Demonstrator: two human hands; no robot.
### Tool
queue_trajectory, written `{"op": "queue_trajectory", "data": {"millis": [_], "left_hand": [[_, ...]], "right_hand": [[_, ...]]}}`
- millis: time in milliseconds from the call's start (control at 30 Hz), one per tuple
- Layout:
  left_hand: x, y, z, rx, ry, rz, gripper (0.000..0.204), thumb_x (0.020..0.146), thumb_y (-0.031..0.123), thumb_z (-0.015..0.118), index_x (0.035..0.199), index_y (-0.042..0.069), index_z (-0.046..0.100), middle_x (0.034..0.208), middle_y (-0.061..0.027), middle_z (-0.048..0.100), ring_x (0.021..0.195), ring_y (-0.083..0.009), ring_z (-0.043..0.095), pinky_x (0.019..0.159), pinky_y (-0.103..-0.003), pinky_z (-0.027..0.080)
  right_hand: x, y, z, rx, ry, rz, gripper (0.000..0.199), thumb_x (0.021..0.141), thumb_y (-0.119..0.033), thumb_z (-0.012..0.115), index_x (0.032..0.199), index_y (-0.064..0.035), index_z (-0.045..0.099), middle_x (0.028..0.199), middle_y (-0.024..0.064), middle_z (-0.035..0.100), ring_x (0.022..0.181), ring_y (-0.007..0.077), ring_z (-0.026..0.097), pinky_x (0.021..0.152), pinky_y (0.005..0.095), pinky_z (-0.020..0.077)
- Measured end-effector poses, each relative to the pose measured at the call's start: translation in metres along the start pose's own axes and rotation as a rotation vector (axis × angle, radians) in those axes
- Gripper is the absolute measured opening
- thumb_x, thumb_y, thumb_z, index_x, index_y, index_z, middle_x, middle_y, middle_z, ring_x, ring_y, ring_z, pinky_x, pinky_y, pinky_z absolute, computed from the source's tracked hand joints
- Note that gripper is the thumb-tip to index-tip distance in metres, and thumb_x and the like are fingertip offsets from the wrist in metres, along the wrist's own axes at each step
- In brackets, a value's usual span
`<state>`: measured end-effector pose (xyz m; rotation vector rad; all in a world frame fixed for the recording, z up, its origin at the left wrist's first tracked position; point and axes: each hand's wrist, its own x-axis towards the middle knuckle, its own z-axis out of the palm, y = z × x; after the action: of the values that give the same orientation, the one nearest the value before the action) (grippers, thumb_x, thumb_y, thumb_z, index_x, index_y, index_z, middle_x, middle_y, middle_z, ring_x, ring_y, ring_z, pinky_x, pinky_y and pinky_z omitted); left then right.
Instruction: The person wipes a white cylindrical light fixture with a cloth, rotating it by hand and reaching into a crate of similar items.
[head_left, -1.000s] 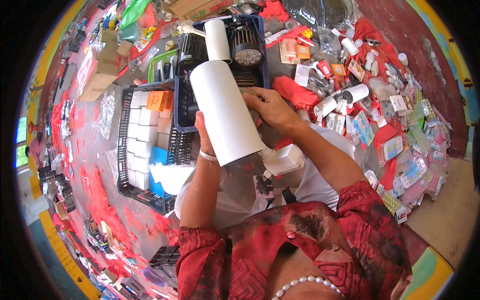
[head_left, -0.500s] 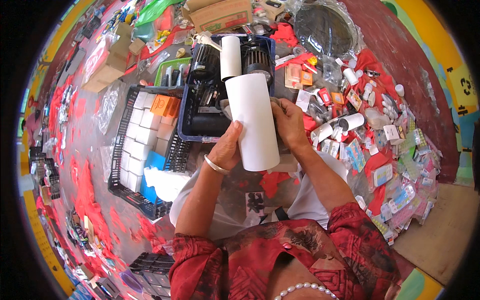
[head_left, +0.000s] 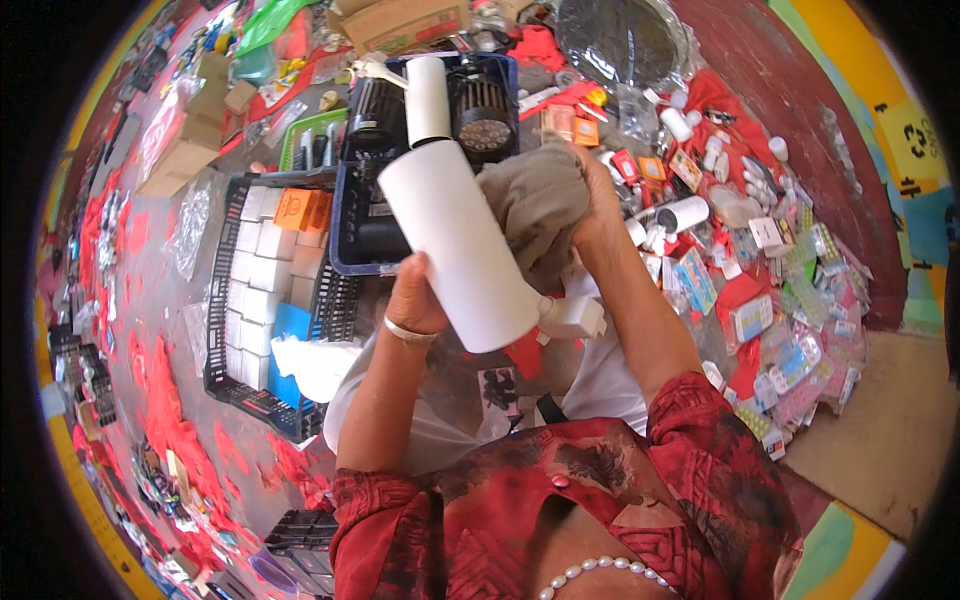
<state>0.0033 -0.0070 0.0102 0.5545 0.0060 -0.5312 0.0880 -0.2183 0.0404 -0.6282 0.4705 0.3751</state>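
Blue crate (head_left: 345,262) holding lamps, black basket (head_left: 222,352) of boxes

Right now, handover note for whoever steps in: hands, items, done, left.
Left hand: grips the white cylindrical lamp housing, held tilted above the lap.
Right hand: presses a grey-brown cloth against the housing's side.
A white bracket block sticks out near the housing's lower end.
Blue crate just beyond holds a second white cylinder and dark round fixtures.
Done: cloth in contact with the housing.
Left: cannot tell how much surface remains unwiped.
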Motion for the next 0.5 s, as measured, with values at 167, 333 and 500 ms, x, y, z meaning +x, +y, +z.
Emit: {"op": "queue_trajectory", "data": {"millis": [167, 333, 500], "left_hand": [[0.014, 0.003, -0.001, -0.134, 0.126, -0.003, 0.076, 0.077, 0.057, 0.055, 0.127, 0.002, 0.039, 0.12, -0.0235, 0.05, 0.11, -0.04, 0.052, 0.094, -0.049, 0.043], [0.019, 0.001, -0.016, -0.083, 0.281, -0.058, 0.064, 0.082, 0.047, 0.056, 0.127, 0.005, 0.04, 0.115, -0.013, 0.056, 0.105, -0.0263, 0.056, 0.094, -0.042, 0.044], [0.022, -0.004, -0.017, 0.004, 0.332, -0.033, 0.069, 0.079, 0.05, 0.057, 0.127, 0.004, 0.041, 0.117, -0.0141, 0.054, 0.105, -0.0281, 0.055, 0.092, -0.041, 0.045]], "right_hand": [[-0.001, -0.045, -0.015, 0.148, -0.023, -0.261, 0.029, 0.082, -0.031, 0.061, 0.098, -0.0068, 0.06, 0.096, 0.0106, 0.064, 0.086, 0.0275, 0.063, 0.082, 0.0438, 0.05], [-0.026, -0.019, 0.019, -0.41, -0.154, -0.264, 0.033, 0.079, -0.036, 0.066, 0.093, -0.0067, 0.062, 0.086, 0.0047, 0.064, 0.082, 0.0152, 0.06, 0.075, 0.0301, 0.0483], [-0.031, 0.01, 0.026, -1.14, -0.747, -0.229, 0.036, 0.066, -0.021, 0.076, 0.092, 0.0, 0.062, 0.078, 0.002, 0.062, 0.075, 0.0093, 0.055, 0.068, 0.0253, 0.0443]]}}
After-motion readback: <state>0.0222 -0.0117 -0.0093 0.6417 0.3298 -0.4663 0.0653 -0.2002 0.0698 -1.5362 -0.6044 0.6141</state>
